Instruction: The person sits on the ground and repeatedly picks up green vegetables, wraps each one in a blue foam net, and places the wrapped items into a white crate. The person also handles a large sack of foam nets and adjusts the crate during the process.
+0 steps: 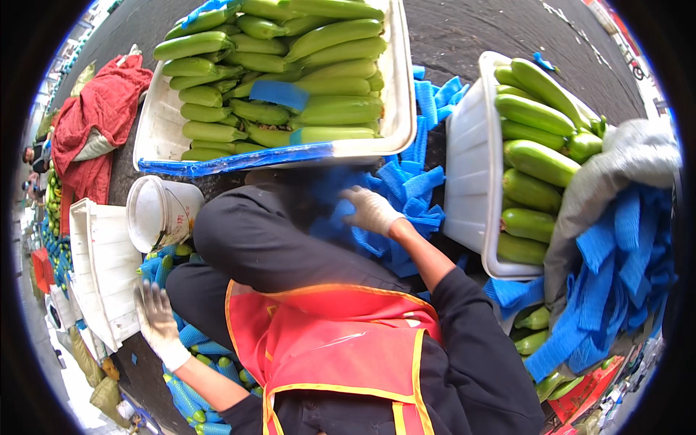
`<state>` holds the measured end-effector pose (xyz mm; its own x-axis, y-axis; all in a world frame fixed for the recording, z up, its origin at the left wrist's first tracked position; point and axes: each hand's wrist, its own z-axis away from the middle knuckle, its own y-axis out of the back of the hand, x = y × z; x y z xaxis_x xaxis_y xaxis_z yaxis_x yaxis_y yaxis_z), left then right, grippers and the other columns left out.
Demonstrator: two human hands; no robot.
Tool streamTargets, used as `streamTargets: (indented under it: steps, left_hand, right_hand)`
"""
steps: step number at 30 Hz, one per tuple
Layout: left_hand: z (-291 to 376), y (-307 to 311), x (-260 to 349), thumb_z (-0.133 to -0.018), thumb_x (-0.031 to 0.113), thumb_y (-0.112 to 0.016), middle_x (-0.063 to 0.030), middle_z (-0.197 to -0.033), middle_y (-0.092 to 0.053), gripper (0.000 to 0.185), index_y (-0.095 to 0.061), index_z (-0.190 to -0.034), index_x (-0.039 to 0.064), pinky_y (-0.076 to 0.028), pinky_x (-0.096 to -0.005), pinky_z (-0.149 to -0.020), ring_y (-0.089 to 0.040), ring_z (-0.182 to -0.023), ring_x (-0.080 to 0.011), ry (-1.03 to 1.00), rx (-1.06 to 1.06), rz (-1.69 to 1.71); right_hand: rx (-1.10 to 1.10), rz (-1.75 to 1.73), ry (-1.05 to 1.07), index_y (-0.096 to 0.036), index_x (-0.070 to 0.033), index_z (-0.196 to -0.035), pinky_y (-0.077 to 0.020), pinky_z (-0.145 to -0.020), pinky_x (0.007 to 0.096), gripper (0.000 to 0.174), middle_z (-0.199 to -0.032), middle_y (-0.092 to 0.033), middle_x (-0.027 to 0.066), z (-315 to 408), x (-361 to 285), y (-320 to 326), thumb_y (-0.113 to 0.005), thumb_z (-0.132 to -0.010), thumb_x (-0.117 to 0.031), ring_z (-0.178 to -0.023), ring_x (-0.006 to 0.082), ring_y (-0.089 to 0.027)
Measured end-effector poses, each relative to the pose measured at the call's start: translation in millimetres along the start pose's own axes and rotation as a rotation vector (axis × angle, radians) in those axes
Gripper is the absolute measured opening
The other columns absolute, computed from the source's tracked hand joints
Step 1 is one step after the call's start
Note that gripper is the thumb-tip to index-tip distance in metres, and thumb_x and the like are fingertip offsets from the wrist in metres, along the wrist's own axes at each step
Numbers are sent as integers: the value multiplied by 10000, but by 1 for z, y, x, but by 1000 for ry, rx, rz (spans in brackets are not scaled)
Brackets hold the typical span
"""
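My left hand, in a pale knit glove, has its fingers spread and holds nothing. It is beside the nested white plastic crates, near a pile of zucchini in blue mesh sleeves. In a matching glove, my right hand has bent fingers over the heap of blue mesh sleeves. Blue material by those fingertips is blurred, so I cannot tell if it is gripped. Ahead stands a large white crate of bare zucchini, with a loose blue sleeve on top.
A second white crate of zucchini stands at the right. A grey quilted cover and more blue sleeves hang over its near side. At the left are a white bucket and a red quilted cloth. Dark pavement extends beyond.
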<state>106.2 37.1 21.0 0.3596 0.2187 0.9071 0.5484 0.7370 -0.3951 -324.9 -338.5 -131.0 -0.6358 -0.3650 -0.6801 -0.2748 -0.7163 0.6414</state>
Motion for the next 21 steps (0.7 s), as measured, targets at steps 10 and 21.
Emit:
streamTargets:
  steps: [10, 21]
  left_hand:
    - [63, 26, 16, -1070, 230, -528, -79, -1442, -604, 432, -535, -1483, 104, -545, -217, -924, -615, -1242, -170, 6, 539, -140]
    - [-38, 54, -18, -1051, 303, -583, -48, -1435, -600, 471, -544, -1479, 109, -428, -261, -1021, -590, -1197, -152, 63, 384, -281]
  right_hand:
    - [-398, 574, -41, -409, -347, -1572, -205, -1116, 804, 1053, -1656, -287, 182, -89, 21, -100, -874, -661, -597, -1522, 472, -243]
    - [61, 396, -278, -634, -161, -1219, -539, -819, 524, 272, -1014, -706, 199, 128, 167, -174, -483, -994, -183, -860, 356, -715]
